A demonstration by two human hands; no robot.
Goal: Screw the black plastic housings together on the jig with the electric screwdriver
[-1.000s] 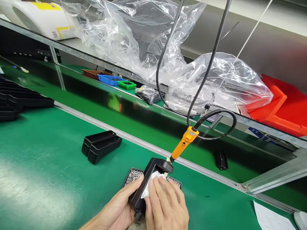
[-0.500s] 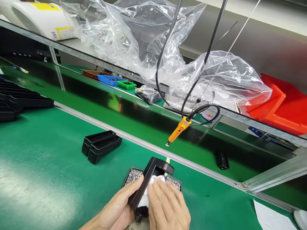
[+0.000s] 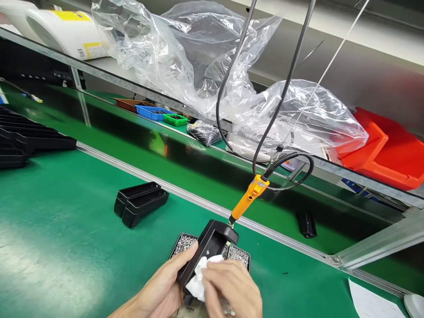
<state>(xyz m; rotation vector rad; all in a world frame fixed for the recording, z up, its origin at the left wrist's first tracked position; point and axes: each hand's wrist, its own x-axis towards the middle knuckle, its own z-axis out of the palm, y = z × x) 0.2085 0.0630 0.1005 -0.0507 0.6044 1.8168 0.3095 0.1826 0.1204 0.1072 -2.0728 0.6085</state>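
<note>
My left hand (image 3: pixel 165 285) is wrapped round the left side of a black plastic housing (image 3: pixel 206 240), tilted above the green bench. A crumpled white cloth (image 3: pixel 198 282) is pinched in my right hand (image 3: pixel 233 287) and lies against the lower part of the housing's hollow. A small bright screw-like dot shows inside the hollow, just above the cloth. Partly hidden behind the housing are two trays of small shiny metal parts, a left tray (image 3: pixel 184 244) and a right tray (image 3: pixel 239 256). An orange electric screwdriver (image 3: pixel 249 198) hangs with its tip close behind the housing's top end.
Two black open cases (image 3: pixel 141 203) stand on the bench at left, and stacked black parts (image 3: pixel 33 137) lie farther left. A metal rail (image 3: pixel 132 170) crosses behind. Plastic bags (image 3: pixel 185 57) and a red bin (image 3: pixel 387 150) occupy the shelf. Paper (image 3: pixel 372 300) lies at lower right.
My right hand has drawn the cloth down and left along the hollow, baring more of its inside. The hanging screwdriver has swung lower, nearer the housing.
</note>
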